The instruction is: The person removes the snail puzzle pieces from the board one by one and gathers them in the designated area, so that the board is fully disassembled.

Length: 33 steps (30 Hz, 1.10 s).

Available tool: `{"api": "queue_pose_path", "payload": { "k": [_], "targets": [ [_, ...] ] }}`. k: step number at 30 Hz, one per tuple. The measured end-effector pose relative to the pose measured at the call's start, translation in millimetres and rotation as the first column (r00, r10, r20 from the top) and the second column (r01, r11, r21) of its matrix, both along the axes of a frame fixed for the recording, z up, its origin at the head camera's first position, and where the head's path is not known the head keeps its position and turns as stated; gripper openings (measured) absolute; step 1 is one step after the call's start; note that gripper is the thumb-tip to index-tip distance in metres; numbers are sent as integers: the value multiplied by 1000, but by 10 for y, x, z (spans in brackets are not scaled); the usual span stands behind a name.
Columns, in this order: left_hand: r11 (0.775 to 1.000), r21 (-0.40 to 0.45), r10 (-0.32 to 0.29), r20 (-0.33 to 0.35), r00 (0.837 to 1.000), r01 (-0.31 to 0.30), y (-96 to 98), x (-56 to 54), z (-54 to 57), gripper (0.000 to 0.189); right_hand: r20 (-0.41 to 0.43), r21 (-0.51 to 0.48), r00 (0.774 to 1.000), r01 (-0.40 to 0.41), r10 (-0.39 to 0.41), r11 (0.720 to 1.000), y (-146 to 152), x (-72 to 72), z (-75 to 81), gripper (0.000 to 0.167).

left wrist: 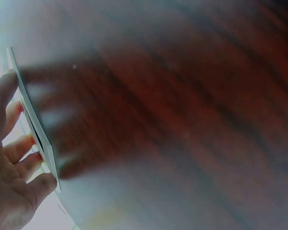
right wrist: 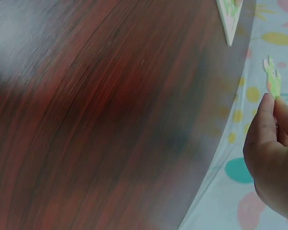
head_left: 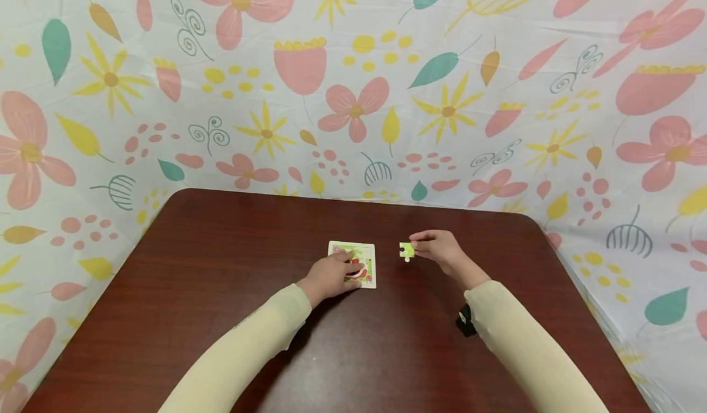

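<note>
A small square puzzle board [head_left: 368,255] with a pale rim and a colourful picture lies on the table; in the left wrist view the board [left wrist: 31,110] shows edge-on. My left hand [head_left: 328,276] rests on its left part with fingers spread, thumb by the near edge, covering much of the picture. In that wrist view, the left fingertips [left wrist: 26,143] touch the board. To the right of the board, my right hand [head_left: 442,248] pinches a green jigsaw piece [head_left: 407,251] between thumb and fingers. The piece [right wrist: 273,79] stands on edge in the right wrist view.
Both hands work over a dark reddish-brown wooden table [head_left: 232,235] with rounded far corners. A white cloth [head_left: 353,81] printed with flowers and leaves hangs behind it and along its sides. A black object [head_left: 466,321] shows under the right sleeve's cuff.
</note>
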<state>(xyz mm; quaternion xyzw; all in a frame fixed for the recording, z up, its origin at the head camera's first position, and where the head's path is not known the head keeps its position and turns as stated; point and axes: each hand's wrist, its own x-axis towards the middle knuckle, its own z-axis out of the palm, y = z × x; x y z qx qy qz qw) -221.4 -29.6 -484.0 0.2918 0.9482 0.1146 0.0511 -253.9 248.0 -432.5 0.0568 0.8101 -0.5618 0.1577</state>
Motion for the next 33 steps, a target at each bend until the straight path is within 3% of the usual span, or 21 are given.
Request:
{"api": "queue_pose_path", "payload": {
  "k": [12,25,33],
  "targets": [
    [999,15,28,45,999,-28,3,27,-4,48,13,47,1000,17,-18,999,375,109,-2,45],
    [999,5,32,47,998,-32,8,-15,-13,49,20,113,997,66,-68,991,702,91,-131,45],
    [999,-7,37,38,999,-37,7,-18,-31,48,49,93,994,93,-98,991,803,40,-217,45]
  ]
}}
